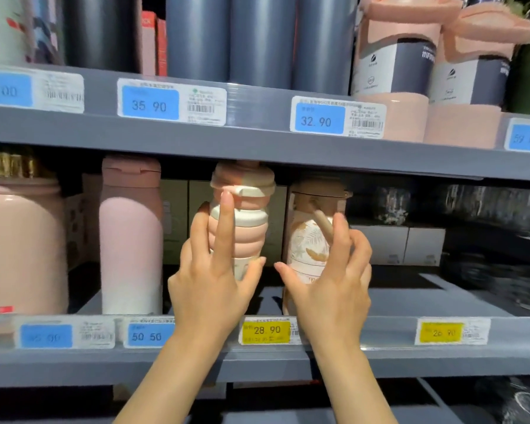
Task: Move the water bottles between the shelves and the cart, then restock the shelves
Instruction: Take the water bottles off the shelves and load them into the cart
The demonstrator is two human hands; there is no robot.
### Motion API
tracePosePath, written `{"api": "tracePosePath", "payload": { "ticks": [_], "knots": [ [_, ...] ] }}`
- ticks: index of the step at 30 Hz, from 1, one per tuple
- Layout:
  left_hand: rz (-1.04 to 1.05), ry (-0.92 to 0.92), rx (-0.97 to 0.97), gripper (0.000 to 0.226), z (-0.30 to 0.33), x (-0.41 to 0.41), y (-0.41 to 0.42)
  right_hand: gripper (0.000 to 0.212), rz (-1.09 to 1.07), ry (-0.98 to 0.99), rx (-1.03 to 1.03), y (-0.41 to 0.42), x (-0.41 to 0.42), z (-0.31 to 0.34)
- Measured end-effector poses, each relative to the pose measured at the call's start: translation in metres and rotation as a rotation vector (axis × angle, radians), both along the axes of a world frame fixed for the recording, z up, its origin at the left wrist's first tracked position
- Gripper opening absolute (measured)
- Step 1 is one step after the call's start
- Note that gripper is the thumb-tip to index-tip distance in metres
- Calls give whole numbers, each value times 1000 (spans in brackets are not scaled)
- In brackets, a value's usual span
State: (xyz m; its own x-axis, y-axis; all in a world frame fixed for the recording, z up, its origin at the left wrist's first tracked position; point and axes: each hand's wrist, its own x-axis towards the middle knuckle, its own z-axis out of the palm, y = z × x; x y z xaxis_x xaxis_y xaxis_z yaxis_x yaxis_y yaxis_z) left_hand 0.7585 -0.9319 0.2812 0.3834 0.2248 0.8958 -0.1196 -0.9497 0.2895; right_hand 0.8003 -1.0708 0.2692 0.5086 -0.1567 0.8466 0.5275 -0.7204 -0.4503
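A pink and cream ribbed collapsible bottle (pixel 245 215) stands on the middle shelf (pixel 380 304), its top just under the shelf above. My left hand (pixel 211 276) wraps its lower part, index finger stretched up to the lid. Right beside it stands a leaf-patterned bottle (pixel 306 249) with a tan lid and strap. My right hand (pixel 331 283) curls around that bottle, fingers touching the strap.
A tall pink bottle (pixel 130 237) and a wide pink jug (pixel 22 246) stand to the left. White boxes (pixel 398 243) sit at the back right. The upper shelf (pixel 257 142) carries grey flasks (pixel 260 38) and pink bottles (pixel 395 71). Price tags line the shelf edges.
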Motion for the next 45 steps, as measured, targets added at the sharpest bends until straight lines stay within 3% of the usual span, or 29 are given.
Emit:
{"api": "tracePosePath", "payload": {
  "ticks": [6, 13, 18, 25, 32, 45],
  "knots": [
    [25, -18, -13, 101, -3, 5, 1, 101, 130, -58, -8, -6, 5, -8],
    [66, 28, -87, 96, -4, 8, 2, 102, 11, -32, -1, 4, 2, -8],
    [94, 79, -156, 87, -5, 13, 5, 90, 34, -49, -20, 4, 1, -10],
    [100, -3, -126, 93, -4, 6, 2, 92, 52, -30, -60, 0, 2, -12],
    [188, 71, -82, 84, -8, 12, 3, 98, -1, -14, -34, 10, -2, -10],
    [161, 122, -60, 103, -4, 2, 3, 90, 26, -24, -82, 6, 0, -15]
  ]
}}
